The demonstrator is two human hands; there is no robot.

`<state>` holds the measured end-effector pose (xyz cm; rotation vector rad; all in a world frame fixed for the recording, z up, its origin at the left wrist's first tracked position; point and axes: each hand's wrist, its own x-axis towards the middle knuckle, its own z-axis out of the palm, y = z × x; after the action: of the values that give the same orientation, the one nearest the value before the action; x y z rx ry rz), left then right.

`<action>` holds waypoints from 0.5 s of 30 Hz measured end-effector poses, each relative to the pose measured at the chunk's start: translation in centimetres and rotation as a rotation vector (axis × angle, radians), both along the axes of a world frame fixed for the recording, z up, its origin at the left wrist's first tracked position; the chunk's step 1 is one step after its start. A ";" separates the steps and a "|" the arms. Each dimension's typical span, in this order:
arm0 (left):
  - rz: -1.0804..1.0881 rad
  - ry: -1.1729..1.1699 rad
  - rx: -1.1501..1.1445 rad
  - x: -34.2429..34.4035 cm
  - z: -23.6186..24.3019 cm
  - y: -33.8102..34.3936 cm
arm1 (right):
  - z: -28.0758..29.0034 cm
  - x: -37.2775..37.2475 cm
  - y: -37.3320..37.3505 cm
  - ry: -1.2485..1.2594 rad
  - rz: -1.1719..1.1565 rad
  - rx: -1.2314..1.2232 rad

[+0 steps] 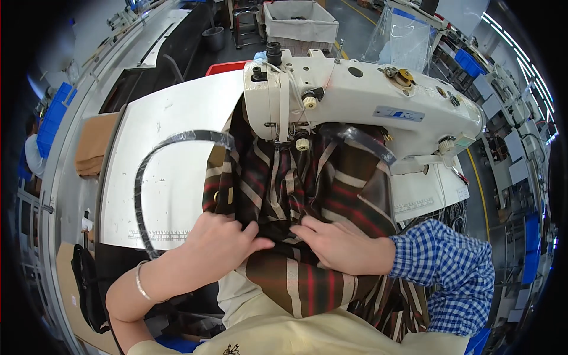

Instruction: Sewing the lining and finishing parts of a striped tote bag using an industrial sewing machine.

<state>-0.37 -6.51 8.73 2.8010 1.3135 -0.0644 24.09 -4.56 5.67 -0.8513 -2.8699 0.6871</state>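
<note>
A brown cloth piece (307, 278) with red, black and cream stripes lies bunched beneath the needle area of a white sewing machine (355, 89) and spills down over my lap. My left hand (222, 239) closes on its gathered near edge, thumb pointing right. Just right of it, my right hand (337, 242) pinches the same dark fold, fingers curled. A dark curved strap (142, 183) wrapped in clear film arches out at the left, its upper end meeting the cloth. Another wrapped strap (364, 145) lies on the cloth's right side, below the machine arm.
The white table top (160, 118) extends left of the machine, with a printed ruler along its near edge. Folded brown cloth (94, 145) sits farther left. Behind the machine stands a white-lined bin (300, 23). A person (32, 148) is at the far left edge.
</note>
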 end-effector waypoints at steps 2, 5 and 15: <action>-0.038 0.067 0.174 2.0 -1.2 1.0 | 0.4 -1.5 1.9 -0.089 0.124 0.314; -0.192 -0.063 0.195 4.4 -4.0 2.4 | -1.7 -1.0 4.6 -0.147 0.187 0.416; -0.460 -0.102 -0.003 1.0 -3.5 2.6 | -1.5 1.2 7.0 -0.158 0.328 0.156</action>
<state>0.63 -3.88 5.22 2.9938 0.6289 0.0600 25.28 2.40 4.19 -0.4373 -3.1914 0.4253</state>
